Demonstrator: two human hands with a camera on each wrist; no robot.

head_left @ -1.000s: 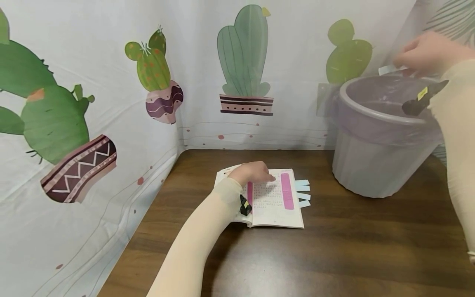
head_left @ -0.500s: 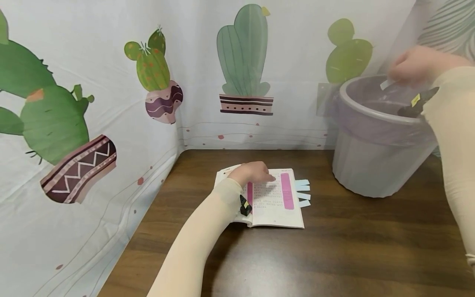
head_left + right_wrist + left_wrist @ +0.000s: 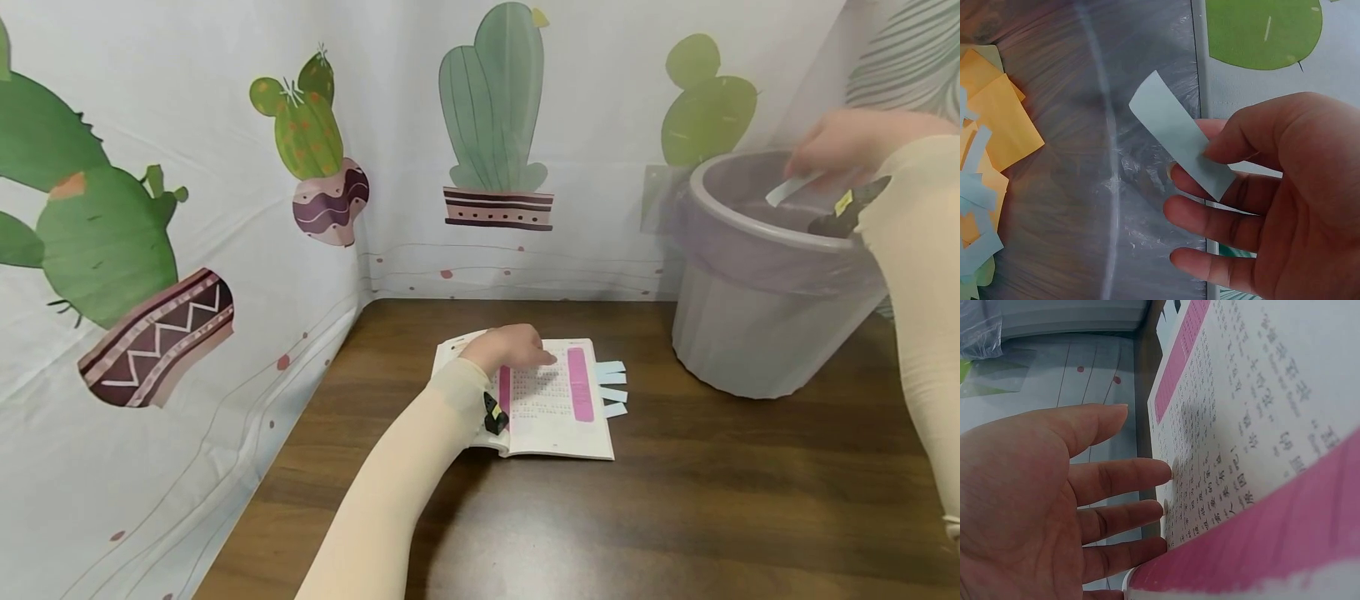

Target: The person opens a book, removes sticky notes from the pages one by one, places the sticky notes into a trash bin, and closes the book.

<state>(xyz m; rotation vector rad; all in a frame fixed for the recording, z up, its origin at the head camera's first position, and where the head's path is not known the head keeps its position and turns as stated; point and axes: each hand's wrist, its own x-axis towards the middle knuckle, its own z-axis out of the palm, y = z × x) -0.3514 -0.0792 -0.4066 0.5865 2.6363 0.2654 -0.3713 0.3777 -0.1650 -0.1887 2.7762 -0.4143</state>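
An open book (image 3: 561,438) with printed pages and pink bands lies on the table. My left hand (image 3: 517,347) rests on its upper part; the left wrist view has the fingers (image 3: 1125,478) nearly straight, their tips touching the page. Several pale blue sticky tabs (image 3: 613,394) stick out from the book's right edge. Over the mouth of the grey bin (image 3: 738,333), my right hand (image 3: 843,148) pinches a pale blue paper strip (image 3: 1179,134) between thumb and fingers. The strip's free end points away from the hand.
A clear plastic bag (image 3: 1154,169) lines the bin. Inside lie orange paper pieces (image 3: 1013,122) and several pale blue strips (image 3: 979,250). The brown wooden table (image 3: 675,517) meets a cactus-print cloth (image 3: 405,150) at the back and left.
My right hand has come down closer to the bin's mouth, still pinching the strip, which now tilts downward. The left hand and the book have stayed in place.
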